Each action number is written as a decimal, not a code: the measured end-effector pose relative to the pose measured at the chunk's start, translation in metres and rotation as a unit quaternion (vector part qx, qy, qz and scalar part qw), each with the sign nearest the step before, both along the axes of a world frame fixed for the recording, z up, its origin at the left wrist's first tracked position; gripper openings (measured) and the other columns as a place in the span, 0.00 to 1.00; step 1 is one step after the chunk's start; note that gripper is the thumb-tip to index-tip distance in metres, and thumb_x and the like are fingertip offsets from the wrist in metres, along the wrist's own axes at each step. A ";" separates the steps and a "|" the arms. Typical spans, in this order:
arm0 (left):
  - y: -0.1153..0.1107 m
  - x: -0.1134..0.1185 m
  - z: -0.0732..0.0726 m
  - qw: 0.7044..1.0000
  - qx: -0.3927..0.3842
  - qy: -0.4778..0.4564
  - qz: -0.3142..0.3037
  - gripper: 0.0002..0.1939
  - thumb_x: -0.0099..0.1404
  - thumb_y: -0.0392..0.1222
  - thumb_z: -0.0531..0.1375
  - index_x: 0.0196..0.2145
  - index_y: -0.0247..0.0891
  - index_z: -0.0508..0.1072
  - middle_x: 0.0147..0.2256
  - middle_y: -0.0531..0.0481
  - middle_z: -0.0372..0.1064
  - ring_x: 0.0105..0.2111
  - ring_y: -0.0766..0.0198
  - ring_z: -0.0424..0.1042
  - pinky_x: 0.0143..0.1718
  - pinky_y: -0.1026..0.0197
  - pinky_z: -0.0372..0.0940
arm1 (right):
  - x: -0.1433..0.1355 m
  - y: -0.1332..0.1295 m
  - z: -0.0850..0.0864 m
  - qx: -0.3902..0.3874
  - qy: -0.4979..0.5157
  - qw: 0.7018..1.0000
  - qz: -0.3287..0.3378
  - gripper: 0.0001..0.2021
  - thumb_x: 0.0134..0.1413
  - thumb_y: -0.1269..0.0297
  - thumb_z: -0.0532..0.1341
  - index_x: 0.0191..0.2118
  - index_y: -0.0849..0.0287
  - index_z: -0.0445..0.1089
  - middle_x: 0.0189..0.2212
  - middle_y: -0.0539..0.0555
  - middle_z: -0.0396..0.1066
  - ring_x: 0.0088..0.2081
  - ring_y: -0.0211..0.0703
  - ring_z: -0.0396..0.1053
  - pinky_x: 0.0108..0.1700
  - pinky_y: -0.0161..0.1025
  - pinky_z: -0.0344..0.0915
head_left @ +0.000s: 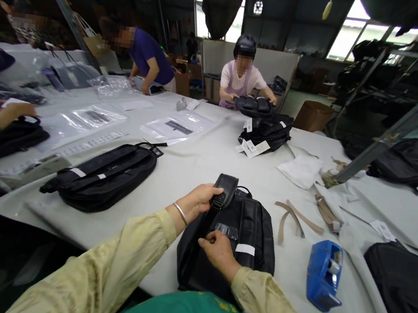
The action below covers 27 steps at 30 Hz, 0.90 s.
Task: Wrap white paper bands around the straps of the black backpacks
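A black backpack [261, 225] lies on the table in front of me, its straps facing up. My left hand [202, 200] grips one padded shoulder strap [227, 186] near its buckle and lifts it off the bag. Lower down, my right hand [219, 250] is closed in a pinch beside the webbing below that strap; what its fingertips hold is too small to make out. A shiny clear plastic piece [227, 231] shows just above the right hand. The other shoulder strap, lying flat, has a white band [245, 249] around it.
A blue tape dispenser [323, 275] and brown strips [296, 218] lie to the right. Another black backpack [106, 177] rests at left. Across the table a person [241, 77] handles stacked black bags [268, 131]. Clear plastic bags [178, 126] lie further back. A metal post [404, 124] rises at right.
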<state>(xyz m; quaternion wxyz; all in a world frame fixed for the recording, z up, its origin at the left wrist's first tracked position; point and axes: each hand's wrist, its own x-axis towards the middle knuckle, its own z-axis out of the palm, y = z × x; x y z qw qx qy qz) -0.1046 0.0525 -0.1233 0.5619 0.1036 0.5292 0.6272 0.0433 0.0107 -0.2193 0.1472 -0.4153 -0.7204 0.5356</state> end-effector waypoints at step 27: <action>0.001 -0.003 -0.007 1.000 0.012 0.018 -0.012 0.03 0.58 0.29 0.60 0.28 0.32 0.70 0.21 0.50 0.70 0.21 0.66 0.69 0.26 0.64 0.66 | -0.025 0.003 0.037 -0.256 0.278 0.914 -0.148 0.20 0.39 0.47 0.68 0.28 0.58 0.65 0.25 0.53 0.75 0.27 0.47 0.74 0.27 0.39 0.66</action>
